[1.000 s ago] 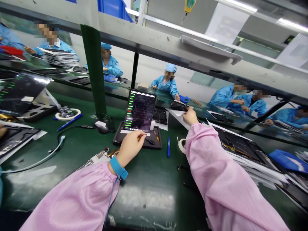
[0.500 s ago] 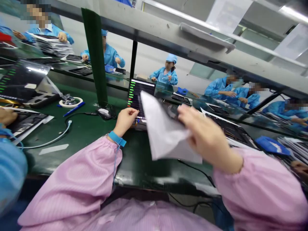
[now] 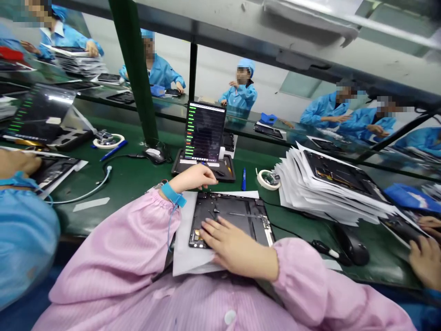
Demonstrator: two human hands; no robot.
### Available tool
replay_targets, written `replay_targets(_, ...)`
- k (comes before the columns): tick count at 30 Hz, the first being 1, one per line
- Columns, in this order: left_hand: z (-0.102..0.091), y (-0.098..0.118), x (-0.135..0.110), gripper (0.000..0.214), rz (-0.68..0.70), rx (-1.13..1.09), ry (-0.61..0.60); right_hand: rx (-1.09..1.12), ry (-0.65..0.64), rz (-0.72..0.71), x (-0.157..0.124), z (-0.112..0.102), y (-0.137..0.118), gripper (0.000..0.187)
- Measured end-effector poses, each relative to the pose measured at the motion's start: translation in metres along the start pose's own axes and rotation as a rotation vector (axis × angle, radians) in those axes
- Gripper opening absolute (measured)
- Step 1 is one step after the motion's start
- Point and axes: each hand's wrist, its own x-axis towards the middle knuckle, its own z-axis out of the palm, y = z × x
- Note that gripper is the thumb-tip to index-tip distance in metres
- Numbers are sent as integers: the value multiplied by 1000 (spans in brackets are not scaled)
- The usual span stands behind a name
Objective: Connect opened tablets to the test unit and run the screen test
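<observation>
An opened black tablet housing with bare inner parts lies on white paper at the table's front edge. Across its lower left part rests my right hand, fingers stretched out and holding nothing. Just above the housing's far left edge hovers my left hand, a blue strap on its wrist. Its fingers are bent and pressed together; whatever they may hold is too small to make out. Behind it, a screen with green and red bars stands in a black tray.
At right is a tall stack of paper sheets with another tablet housing on top. A tape roll, blue pen, black mouse and cables lie around. Co-workers' hands are close on both sides.
My right hand has brought the paper and tablet housing down flat onto the table and loosened its grip. My left hand has shifted slightly right, still with fingers pinched.
</observation>
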Motion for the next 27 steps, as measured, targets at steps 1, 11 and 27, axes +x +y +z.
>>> replay_targets(1,2,-1,0,23,-26,19,-70,99,-17,18,1,-10,10,48)
replay_targets(11,21,-3,0,9,-240,99,-455,450,267,438,23,10,71,6)
replay_targets(27,24,-2,0,12,-244,131,-579,476,320,462,25,15,67,12)
